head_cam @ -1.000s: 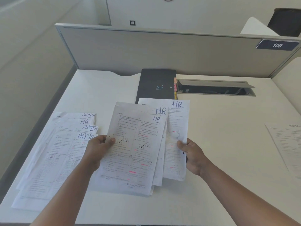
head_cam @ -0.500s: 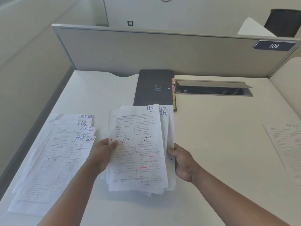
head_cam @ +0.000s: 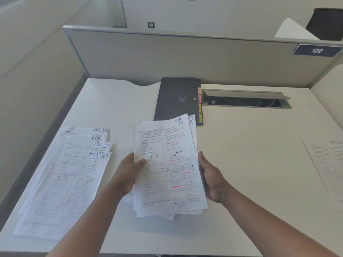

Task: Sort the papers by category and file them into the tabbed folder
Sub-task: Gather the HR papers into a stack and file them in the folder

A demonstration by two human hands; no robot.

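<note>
**Paper bundle held between both hands, folder waiting behind**

White HR sheets [head_cam: 168, 167] are thin, limp and slide apart easily, so gripping both long edges suits them. My left hand [head_cam: 130, 173] pinches the left edge, thumb on top; my right hand [head_cam: 211, 179] clasps the right edge. Just beyond lies the black folder [head_cam: 178, 101]; a mixed pile [head_cam: 74, 175] rests to the left

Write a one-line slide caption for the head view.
Both hands hold the HR stack before a closed tabbed folder.
</note>
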